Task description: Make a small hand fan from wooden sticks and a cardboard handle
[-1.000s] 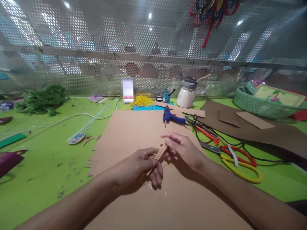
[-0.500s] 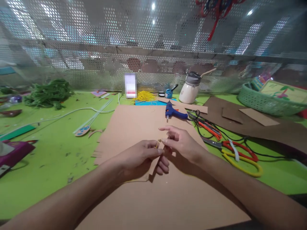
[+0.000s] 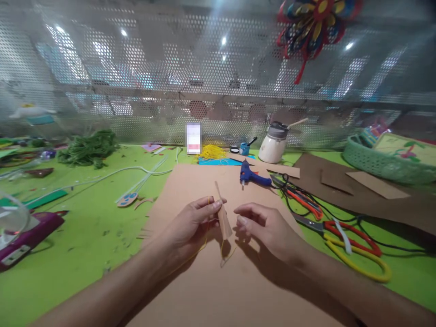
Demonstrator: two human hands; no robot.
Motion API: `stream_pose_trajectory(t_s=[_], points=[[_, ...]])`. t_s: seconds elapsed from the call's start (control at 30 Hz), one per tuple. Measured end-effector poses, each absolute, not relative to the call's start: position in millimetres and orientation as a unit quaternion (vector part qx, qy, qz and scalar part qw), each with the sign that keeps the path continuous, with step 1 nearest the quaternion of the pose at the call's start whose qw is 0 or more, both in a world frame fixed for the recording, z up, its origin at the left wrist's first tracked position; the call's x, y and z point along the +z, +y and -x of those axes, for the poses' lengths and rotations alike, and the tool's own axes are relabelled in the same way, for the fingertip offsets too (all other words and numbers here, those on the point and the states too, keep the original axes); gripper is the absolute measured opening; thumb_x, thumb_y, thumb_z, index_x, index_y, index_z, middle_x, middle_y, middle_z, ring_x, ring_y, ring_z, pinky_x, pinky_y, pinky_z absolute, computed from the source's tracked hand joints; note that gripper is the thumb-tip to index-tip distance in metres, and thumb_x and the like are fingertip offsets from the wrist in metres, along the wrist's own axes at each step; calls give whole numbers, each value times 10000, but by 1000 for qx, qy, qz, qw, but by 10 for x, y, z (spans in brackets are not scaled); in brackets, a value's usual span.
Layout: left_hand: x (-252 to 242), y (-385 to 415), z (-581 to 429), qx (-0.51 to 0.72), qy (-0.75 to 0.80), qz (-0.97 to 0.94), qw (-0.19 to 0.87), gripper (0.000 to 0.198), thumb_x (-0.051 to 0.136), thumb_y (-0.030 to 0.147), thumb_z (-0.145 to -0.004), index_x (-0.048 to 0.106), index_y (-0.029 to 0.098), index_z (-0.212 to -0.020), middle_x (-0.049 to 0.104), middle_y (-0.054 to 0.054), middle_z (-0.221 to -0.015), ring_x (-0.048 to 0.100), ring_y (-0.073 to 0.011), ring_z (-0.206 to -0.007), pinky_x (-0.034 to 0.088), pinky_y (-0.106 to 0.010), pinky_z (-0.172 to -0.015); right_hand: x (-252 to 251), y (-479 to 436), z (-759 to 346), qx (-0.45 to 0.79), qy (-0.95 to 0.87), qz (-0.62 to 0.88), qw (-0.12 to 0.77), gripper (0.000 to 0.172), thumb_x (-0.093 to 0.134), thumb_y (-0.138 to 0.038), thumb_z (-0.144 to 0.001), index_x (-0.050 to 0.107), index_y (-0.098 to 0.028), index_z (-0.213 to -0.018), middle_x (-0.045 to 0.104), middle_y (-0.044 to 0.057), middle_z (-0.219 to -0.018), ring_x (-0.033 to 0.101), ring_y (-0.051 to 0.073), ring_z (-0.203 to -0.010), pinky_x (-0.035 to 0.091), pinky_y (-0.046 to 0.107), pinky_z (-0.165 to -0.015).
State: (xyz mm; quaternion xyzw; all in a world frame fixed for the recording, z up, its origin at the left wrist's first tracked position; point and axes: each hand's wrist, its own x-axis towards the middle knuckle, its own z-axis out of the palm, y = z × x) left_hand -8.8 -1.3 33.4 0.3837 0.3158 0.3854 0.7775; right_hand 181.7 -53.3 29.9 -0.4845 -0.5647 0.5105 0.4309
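My left hand [image 3: 194,222] pinches a narrow strip of brown cardboard [image 3: 223,218], which stands tilted upright above a large sheet of brown cardboard [image 3: 218,281]. A thin yellow thread [image 3: 207,213] runs over the fingers of that hand and loops down below the strip. My right hand [image 3: 265,227] hovers just right of the strip with its fingers curled and apart; nothing shows between them.
A blue glue gun [image 3: 250,175] lies beyond the sheet, with orange-handled pliers [image 3: 303,200] and red-and-yellow scissors [image 3: 347,240] to its right. A white jar [image 3: 272,143], a yellow thread pile [image 3: 211,152], green strands [image 3: 88,147] and a green basket [image 3: 384,159] stand along the perforated metal wall.
My right hand has let go of the strip and drawn a little to the right. My left hand has turned the strip more upright. The view has tilted up slightly.
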Motion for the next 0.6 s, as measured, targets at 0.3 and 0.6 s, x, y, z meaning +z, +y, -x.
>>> stream_pose_trajectory(t_s=[0.3,0.6], points=[[270,9,67,417,335,-366,761,119,777,200,-788,714,115,-842,657,-45,-782,603,-127,-701,472,-232,-669,307,-524,-1637,532,-556,484,416,453,636,-268,-847,483,-166,-1261,589,12,-844,598,172,-742,483,334,-664],[232,1,19,445,338,-344,755,138,758,227,-809,677,119,-839,643,-36,-783,611,-121,-702,488,-236,-691,88,-545,-1592,396,-602,504,476,352,684,-260,-840,525,-203,-1149,613,50,-988,621,183,-828,529,338,-716]])
